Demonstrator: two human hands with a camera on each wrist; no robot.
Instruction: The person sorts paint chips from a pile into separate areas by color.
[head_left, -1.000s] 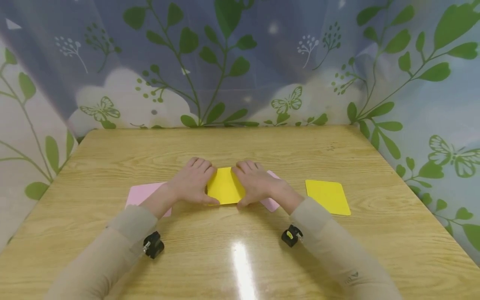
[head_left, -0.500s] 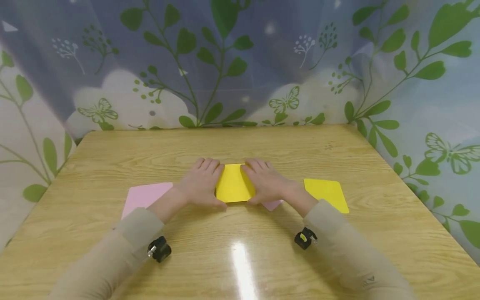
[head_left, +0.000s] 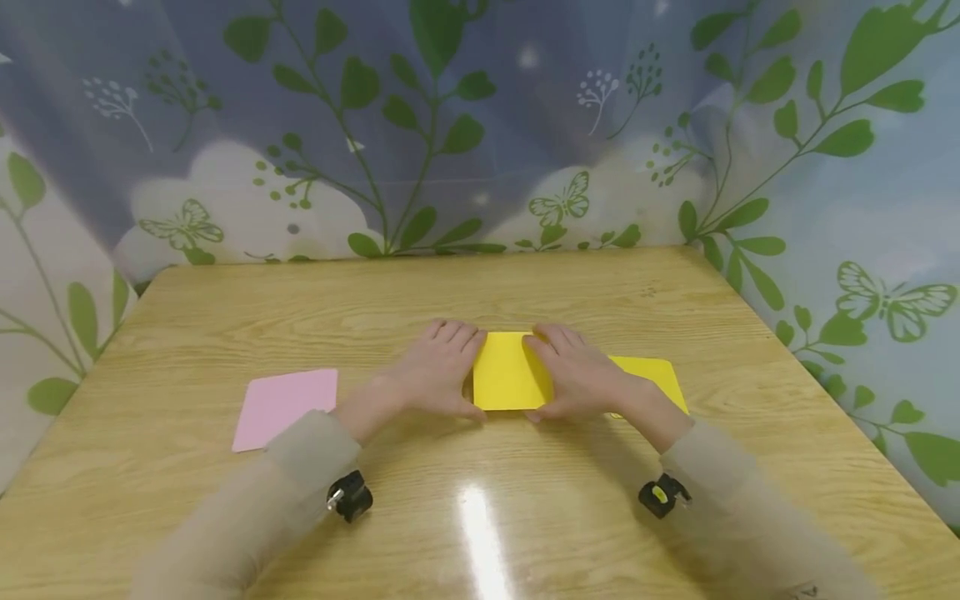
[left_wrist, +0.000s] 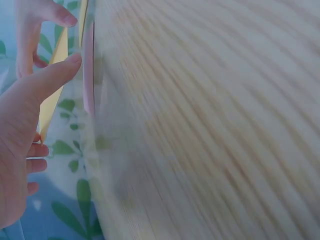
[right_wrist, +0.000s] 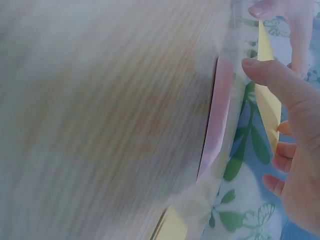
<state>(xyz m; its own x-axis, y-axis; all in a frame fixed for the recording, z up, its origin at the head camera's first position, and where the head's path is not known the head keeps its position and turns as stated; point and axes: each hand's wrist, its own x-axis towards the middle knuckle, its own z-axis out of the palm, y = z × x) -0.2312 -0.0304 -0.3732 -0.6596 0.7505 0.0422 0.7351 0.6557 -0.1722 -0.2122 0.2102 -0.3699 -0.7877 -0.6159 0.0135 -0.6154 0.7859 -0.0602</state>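
A yellow square card (head_left: pixel 512 371) is held flat between my two hands in the head view. My left hand (head_left: pixel 441 367) grips its left edge, and my right hand (head_left: pixel 581 371) grips the right edge. Both wrist views show this card (right_wrist: pixel 270 107) raised off the table, with fingertips along its far edge and thumbs on the near side. Below it a pink card (right_wrist: pixel 217 120) lies on the table; in the head view that one is hidden. Partly under my right forearm lies another yellow card (head_left: pixel 667 383).
A second pink card (head_left: pixel 281 404) lies on the wooden table (head_left: pixel 420 500) at left, its corner near my left sleeve. Behind the table hangs a leaf-patterned curtain (head_left: pixel 480 192). Black wrist cameras are strapped under both sleeves.
Both hands have carried the yellow card to the right. The middle pink card, partly visible before, is now covered in the head view, while the left pink card shows more fully.
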